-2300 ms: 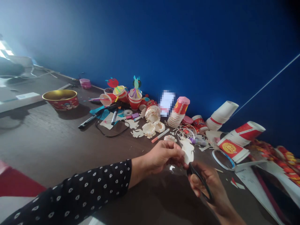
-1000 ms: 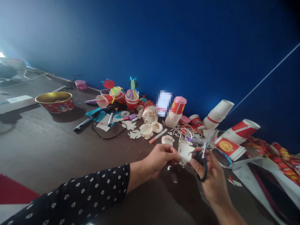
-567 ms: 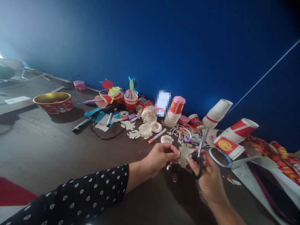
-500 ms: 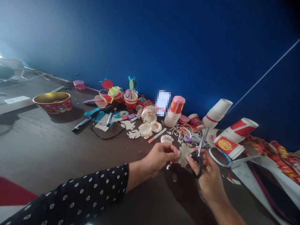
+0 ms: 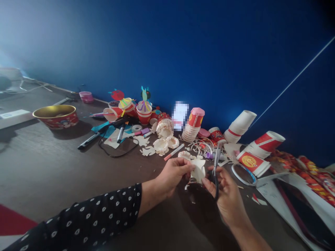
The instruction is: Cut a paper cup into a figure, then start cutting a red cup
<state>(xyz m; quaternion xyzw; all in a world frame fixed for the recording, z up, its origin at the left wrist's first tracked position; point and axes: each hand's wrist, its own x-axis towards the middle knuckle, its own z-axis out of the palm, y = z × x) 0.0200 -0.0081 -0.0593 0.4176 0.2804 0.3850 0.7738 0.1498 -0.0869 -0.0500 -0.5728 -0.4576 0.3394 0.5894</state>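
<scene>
A cream-coloured paper cutout (image 5: 198,170) with a curvy edge is pinched by my left hand (image 5: 175,175), thumb against fingers. My right hand (image 5: 225,190) is closed around black-handled scissors (image 5: 217,160), whose blades point up and away from me. The right thumb lies close to the cutout's lower right edge; whether it touches cannot be made out. Just beyond the hands lie a white scalloped paper piece (image 5: 184,155), an orange-and-white marker (image 5: 173,152) and a purple-capped marker (image 5: 212,156).
Several paper cups (image 5: 192,127) are stacked by the blue wall, with more tilted cups (image 5: 255,158) on the right. A gold-rimmed bowl (image 5: 56,116) stands at left. A dark phone-like device (image 5: 300,209) lies at the right edge. A tape roll (image 5: 244,174) sits near my right hand.
The paper cutout has turned in my left hand and shifted left. My right hand has moved slightly left with the scissors, which stand more upright. The view has shifted slightly.
</scene>
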